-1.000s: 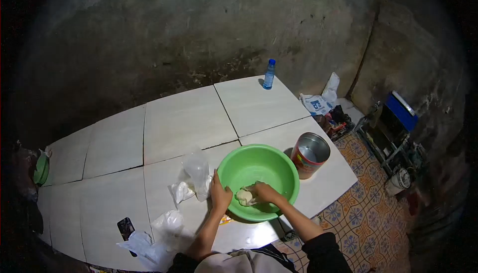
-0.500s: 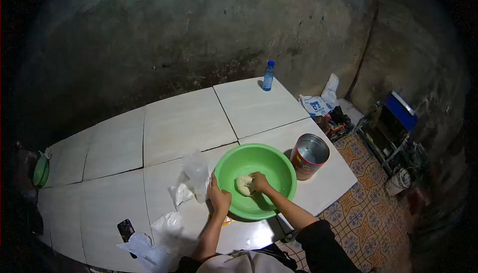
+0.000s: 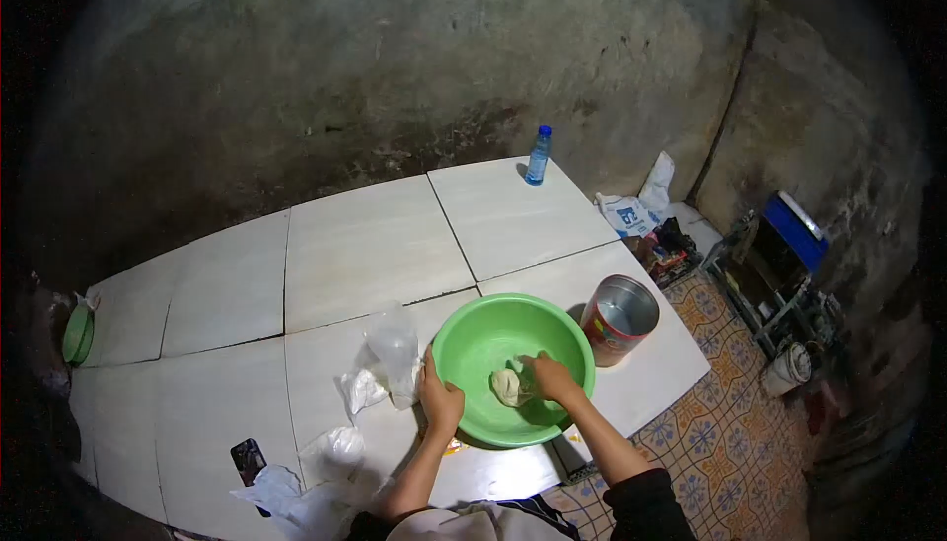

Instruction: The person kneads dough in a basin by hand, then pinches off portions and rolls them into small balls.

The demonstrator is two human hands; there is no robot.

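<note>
A wide green plastic basin (image 3: pixel 464 329) stands near the front of the tiled table. My left hand (image 3: pixel 440 405) is closed on its near left rim, thumb to the inside. Inside the basin lies a small lump of pale dough (image 3: pixel 506 387). My right hand (image 3: pixel 548 379) reaches in from the right, its fingers curled at the right side of the dough and gripping its edge. The fingertips are partly hidden. Left of the basin are a clear plastic bag (image 3: pixel 393 349) and a small bag of white powder (image 3: pixel 364 390).
A large open tin (image 3: pixel 619 319) stands close to the basin's right. A blue-capped bottle (image 3: pixel 538 156) is at the far edge. Another plastic bag (image 3: pixel 340 445), a phone (image 3: pixel 248 457) and a crumpled whitish wrapper (image 3: pixel 272 490) lie front left. The table's right edge drops to patterned floor (image 3: pixel 695 393).
My right hand has shifted slightly right, and the dough's shape and position in the basin have altered. My left hand keeps its grip on the rim. The whole view has moved a little.
</note>
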